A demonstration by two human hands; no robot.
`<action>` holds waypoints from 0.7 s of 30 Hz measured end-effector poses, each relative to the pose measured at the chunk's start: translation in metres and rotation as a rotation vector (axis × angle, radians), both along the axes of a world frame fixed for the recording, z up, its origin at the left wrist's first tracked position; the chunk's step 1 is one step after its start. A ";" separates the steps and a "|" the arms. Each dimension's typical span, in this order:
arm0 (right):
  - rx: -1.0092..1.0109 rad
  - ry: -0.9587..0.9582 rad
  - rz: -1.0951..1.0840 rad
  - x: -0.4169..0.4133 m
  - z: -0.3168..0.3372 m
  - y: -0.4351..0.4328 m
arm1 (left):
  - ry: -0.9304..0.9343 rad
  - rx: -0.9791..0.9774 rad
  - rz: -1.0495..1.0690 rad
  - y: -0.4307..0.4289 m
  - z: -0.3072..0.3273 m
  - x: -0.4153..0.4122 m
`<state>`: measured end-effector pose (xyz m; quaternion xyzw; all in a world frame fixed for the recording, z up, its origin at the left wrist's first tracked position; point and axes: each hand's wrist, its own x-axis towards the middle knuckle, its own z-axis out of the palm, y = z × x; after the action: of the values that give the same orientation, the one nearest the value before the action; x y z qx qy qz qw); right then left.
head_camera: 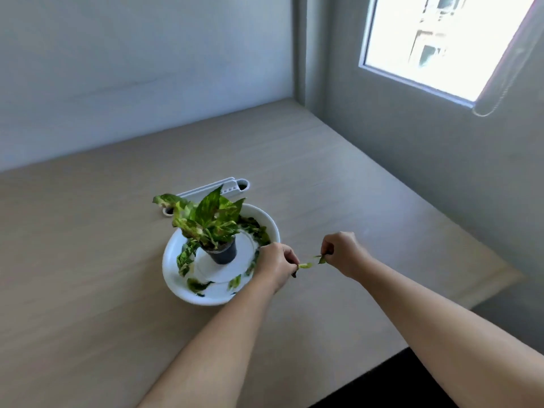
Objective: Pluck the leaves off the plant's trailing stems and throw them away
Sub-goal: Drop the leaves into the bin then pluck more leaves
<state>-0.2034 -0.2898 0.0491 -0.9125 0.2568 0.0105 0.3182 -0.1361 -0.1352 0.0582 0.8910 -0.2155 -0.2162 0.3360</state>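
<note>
The plant [206, 219] stands in a small black pot [222, 253] at the middle of a white plate [176, 287] on a pale wooden table [88, 290]; its variegated upright leaves spread above the pot toward 11 and 12 o'clock; one leafy stem [185, 257] droops over the pot's rim at 8 o'clock and lies on the plate. Plucked leaves rest on the plate: a dark heap [256, 228] along the rim at 1 to 2 o'clock from the pot; a few single pieces [197, 285] at about 6 o'clock.

Both hands are at 3 o'clock from the pot, at the plate's rim and just beyond it; the left hand [276, 263], fingers curled, pinches one end of a thin trailing stem [304, 265]; the right hand [343, 253] pinches a small dark leaf [322, 259] at the stem's other end; the hands are near each other but apart, the stem stretched between them above the table; whether the leaf is joined to the stem cannot be told, as it is blurred.

At 12 o'clock behind the plant a long white plastic fitting [206, 189] sits on the table, partly hidden by leaves; a bright window [441, 45] is in the wall far off at 1 o'clock.
</note>
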 end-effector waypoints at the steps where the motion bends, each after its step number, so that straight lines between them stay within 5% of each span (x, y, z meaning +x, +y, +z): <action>1: -0.011 0.001 -0.037 -0.017 0.003 -0.018 | -0.004 -0.005 -0.036 -0.019 0.004 -0.010; 11: -0.079 0.030 -0.545 -0.290 0.030 -0.215 | -0.075 -0.078 -0.543 -0.273 0.020 -0.196; 15: -0.024 0.087 -0.862 -0.439 0.008 -0.257 | -0.085 -0.019 -0.825 -0.356 -0.003 -0.315; 21: 0.073 0.149 -1.036 -0.514 -0.038 -0.257 | -0.034 0.093 -1.004 -0.399 -0.039 -0.378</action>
<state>-0.7170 -0.5468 0.0115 -0.6510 0.6958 -0.0743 0.2942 -0.5138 -0.5343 0.0189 0.6950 -0.6130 -0.3459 0.1469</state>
